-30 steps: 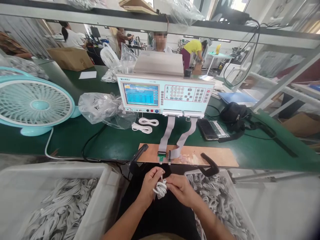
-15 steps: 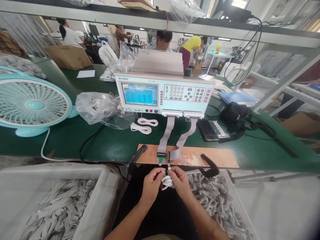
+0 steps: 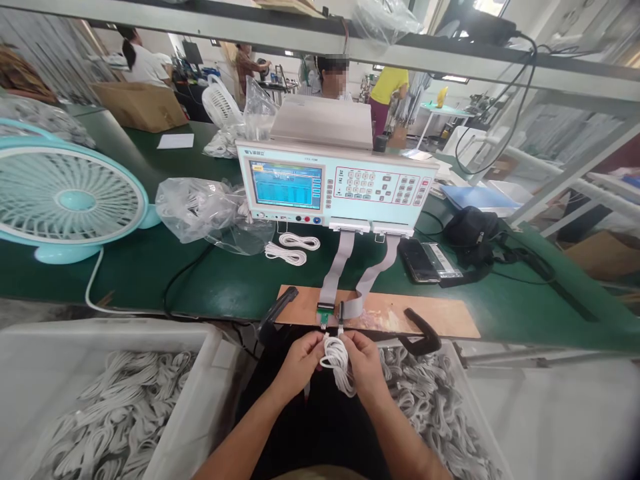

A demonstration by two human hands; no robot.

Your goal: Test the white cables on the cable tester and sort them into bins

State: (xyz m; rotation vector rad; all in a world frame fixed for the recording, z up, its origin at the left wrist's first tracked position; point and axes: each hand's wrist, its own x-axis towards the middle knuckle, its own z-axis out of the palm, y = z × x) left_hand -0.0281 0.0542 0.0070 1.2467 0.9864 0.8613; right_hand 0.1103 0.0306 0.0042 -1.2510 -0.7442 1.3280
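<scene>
Between my hands hangs a coiled white cable (image 3: 337,363). My left hand (image 3: 303,360) pinches one end of it, just below a small green circuit board (image 3: 325,316). With thumb and fingers closed, my right hand (image 3: 363,360) grips the cable's other end at the connector under the second ribbon cable (image 3: 353,305). Whether either plug is seated in its socket is too small to tell. Both ribbon cables run up to a tester (image 3: 330,187) with a lit blue screen. The boards sit at the front edge of a wooden strip (image 3: 390,310).
Black clamps (image 3: 423,333) hold the strip at both ends. White bins (image 3: 200,387) of coiled cables stand left and right below the table. Two coiled cables (image 3: 293,248), a phone (image 3: 419,260), a plastic bag (image 3: 193,210) and a turquoise fan (image 3: 75,197) lie or stand on the table.
The cable coil now hangs lower and shows more between my hands. My left hand has edged up toward the green board. The whole view has shifted slightly.
</scene>
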